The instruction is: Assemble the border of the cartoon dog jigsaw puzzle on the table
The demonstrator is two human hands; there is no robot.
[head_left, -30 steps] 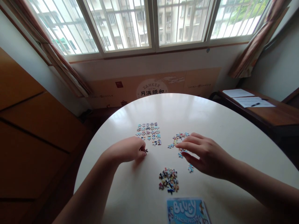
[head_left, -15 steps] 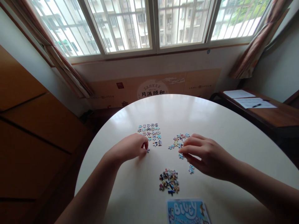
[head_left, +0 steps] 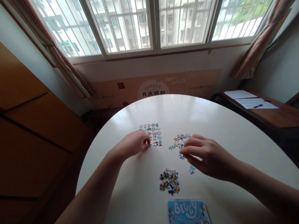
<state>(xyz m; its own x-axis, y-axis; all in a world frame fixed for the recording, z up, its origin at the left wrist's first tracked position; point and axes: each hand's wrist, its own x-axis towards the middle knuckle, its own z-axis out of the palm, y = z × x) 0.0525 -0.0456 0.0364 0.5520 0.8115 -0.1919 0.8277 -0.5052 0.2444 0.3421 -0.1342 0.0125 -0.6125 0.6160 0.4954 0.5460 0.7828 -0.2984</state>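
1 puzzle pc [head_left: 150,145] in L hand [head_left: 134,143], pinched, R hand [head_left: 203,153] half-spread nr pcs [head_left: 179,145]

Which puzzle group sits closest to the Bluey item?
The tight heap just beyond the Bluey item; the neat rows by the left hand and loose scatter by the right hand lie farther off.

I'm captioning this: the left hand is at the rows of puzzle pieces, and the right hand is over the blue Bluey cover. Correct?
The right hand isn't over the cover: the head view shows it at the scattered pieces. The rest stands.
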